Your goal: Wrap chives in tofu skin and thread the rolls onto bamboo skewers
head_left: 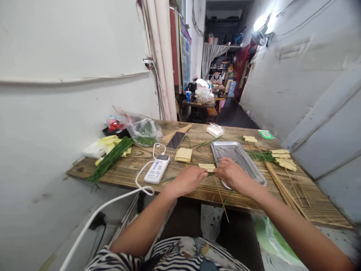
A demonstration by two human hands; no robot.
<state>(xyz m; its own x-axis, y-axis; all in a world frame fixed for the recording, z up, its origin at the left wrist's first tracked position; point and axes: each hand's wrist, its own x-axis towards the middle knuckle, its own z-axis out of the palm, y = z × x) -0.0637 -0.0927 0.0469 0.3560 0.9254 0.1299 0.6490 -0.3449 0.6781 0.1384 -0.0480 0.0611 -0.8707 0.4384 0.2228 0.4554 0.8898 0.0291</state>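
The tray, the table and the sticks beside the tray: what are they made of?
Tray: looks like smooth metal, silvery and shiny. Table: seems to be brown wood, showing dark grain, though possibly a printed surface. Sticks: probably plain bamboo or wood, thin and pale tan.

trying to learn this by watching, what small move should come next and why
Probably steady the yellow roll with the left hand and shift the right hand to the thin stick: both hands are at the roll, and the stick's near end points out past the table edge, ungripped.
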